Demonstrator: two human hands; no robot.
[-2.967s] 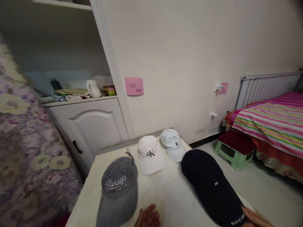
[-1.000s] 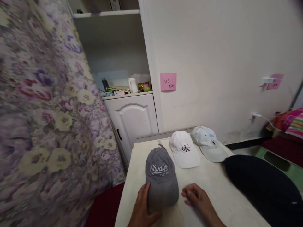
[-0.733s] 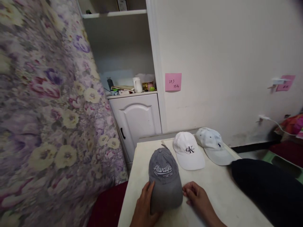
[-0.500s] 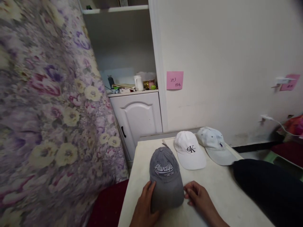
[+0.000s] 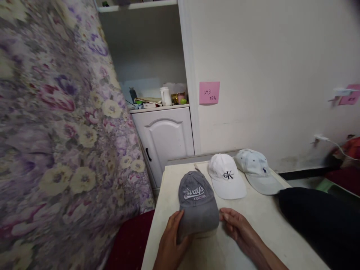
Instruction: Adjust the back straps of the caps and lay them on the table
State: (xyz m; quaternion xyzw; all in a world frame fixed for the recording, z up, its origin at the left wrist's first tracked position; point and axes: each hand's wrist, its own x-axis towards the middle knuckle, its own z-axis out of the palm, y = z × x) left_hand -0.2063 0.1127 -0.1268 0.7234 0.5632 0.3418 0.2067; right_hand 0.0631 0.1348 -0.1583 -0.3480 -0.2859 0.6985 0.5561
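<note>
Toward the left edge of the desk (image 5: 267, 225) sits a grey cap (image 5: 197, 202), its lettered crown facing the person and its brim pointing at the near edge. The left hand (image 5: 172, 240) grasps the left side of that brim, fingers along the rim and thumb near the front. The right hand (image 5: 239, 225) is at the brim's right side, its thumb and index finger drawn together; whether they grip the cloth I cannot tell. By the far edge, just beyond the grey cap, lies a white cap (image 5: 227, 178), and next to it, at the far right corner, a pale blue cap (image 5: 257, 171). Along the right edge a dark cap (image 5: 315, 221) runs out of view. Beyond the far edge stands a cupboard (image 5: 167, 138).
</note>
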